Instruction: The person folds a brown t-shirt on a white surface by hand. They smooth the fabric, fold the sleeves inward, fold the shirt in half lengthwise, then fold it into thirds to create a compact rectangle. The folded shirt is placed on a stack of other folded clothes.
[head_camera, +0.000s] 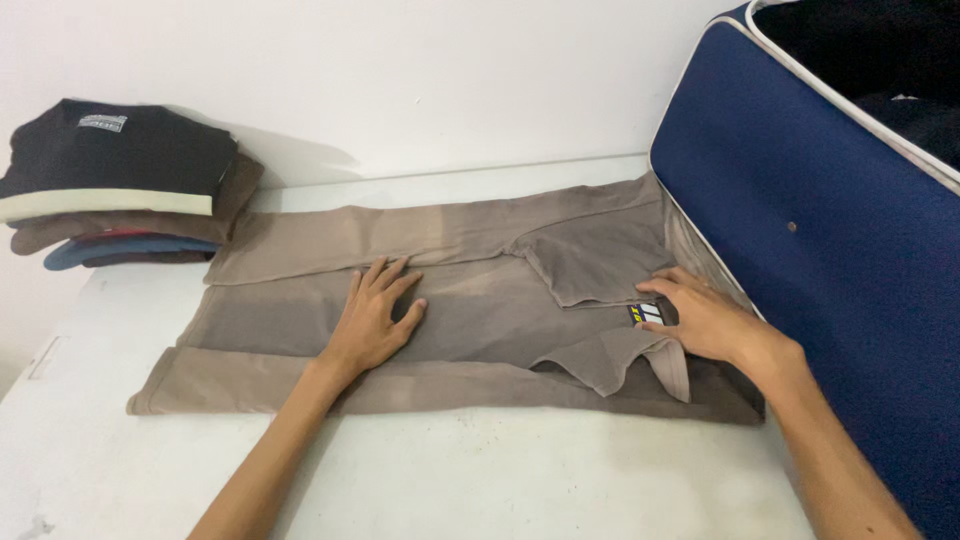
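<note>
A brown T-shirt (470, 300) lies flat across a white table (480, 480), its long sides folded inward and both sleeves turned in near the collar end on the right. My left hand (372, 318) rests palm down with spread fingers on the middle of the shirt. My right hand (700, 318) presses on the collar end, fingertips beside a small label (646, 314) at the neck. Neither hand grips the cloth.
A stack of folded shirts (120, 185), black on top, sits at the table's back left against a white wall. A large blue suitcase (820, 230) with white piping stands open at the right, touching the shirt's collar end.
</note>
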